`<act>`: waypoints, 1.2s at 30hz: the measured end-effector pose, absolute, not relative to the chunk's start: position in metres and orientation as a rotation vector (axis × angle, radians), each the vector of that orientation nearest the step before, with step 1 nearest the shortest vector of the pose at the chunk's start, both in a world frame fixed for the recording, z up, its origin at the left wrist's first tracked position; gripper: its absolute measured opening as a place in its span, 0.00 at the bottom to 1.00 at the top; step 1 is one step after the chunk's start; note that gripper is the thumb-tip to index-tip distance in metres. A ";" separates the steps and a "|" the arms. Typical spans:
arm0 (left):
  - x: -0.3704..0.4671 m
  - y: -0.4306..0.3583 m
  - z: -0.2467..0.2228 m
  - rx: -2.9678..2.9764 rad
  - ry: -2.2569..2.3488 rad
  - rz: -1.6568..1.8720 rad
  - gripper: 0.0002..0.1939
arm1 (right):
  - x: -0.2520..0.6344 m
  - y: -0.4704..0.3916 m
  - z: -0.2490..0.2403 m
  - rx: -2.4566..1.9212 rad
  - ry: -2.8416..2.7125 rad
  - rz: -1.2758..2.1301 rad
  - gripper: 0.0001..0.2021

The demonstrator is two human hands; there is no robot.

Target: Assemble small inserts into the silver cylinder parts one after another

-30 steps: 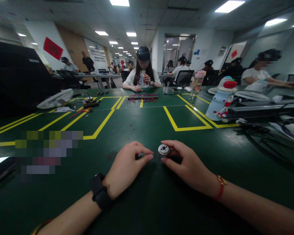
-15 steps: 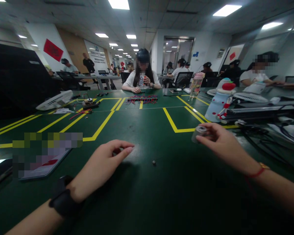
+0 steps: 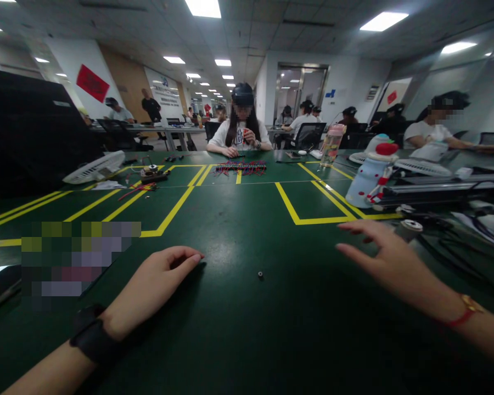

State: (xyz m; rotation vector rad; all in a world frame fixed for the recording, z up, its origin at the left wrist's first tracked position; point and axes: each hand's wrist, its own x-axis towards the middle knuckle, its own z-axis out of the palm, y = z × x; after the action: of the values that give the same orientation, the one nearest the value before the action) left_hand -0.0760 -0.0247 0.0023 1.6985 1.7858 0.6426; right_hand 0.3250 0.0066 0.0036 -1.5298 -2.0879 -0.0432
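Observation:
On the green table, a tiny metal ring-like piece with a dark hole lies between my hands. To its left is my left hand, low over the tabletop, thumb and forefinger tips together; anything between them is too small to make out. My right hand is at the right with fingers apart and nothing in them. Just behind its knuckles stands a grey metal cylinder, upright and partly hidden by the hand.
Black cables lie at the right, near a blue bottle and a pink-lidded bottle. A blurred flat object lies at the left. Across the table, a person sits behind a bundle of red and blue wires.
My right hand has moved right and let go of the metal cylinder, which now stands by the cables. My left hand has drawn back slightly to the left. The tiny piece stays put.

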 end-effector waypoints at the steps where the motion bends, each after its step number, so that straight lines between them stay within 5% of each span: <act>1: -0.076 -0.025 0.002 1.709 1.789 0.631 0.21 | 0.296 0.002 0.003 -1.440 -2.175 0.202 0.21; 4: -0.076 -0.025 0.001 1.736 1.802 0.634 0.21 | 0.222 -0.006 -0.007 -1.183 -2.299 0.575 0.20; 8: -0.079 -0.027 0.001 1.740 1.788 0.660 0.20 | 0.185 -0.001 -0.012 -1.049 -2.382 0.590 0.09; 11: -0.081 -0.028 0.002 1.725 1.774 0.669 0.19 | 0.215 0.006 0.008 -1.131 -2.310 0.436 0.09; 17: -0.079 -0.024 0.002 1.711 1.763 0.655 0.20 | 0.366 0.023 0.059 -1.921 -1.831 -0.413 0.13; 21: -0.079 -0.022 -0.001 1.719 1.782 0.642 0.20 | 0.435 0.032 0.058 -2.366 -1.613 -0.248 0.15; 36: -0.084 -0.026 -0.004 1.705 1.812 0.604 0.21 | 0.443 0.039 0.041 -2.264 -1.713 -0.089 0.25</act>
State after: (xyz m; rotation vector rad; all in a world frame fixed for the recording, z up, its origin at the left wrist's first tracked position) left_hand -0.0842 -0.0263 -0.0036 1.7050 1.8116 0.6043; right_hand 0.4426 0.0394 0.0406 -2.2645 -1.7135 -0.0888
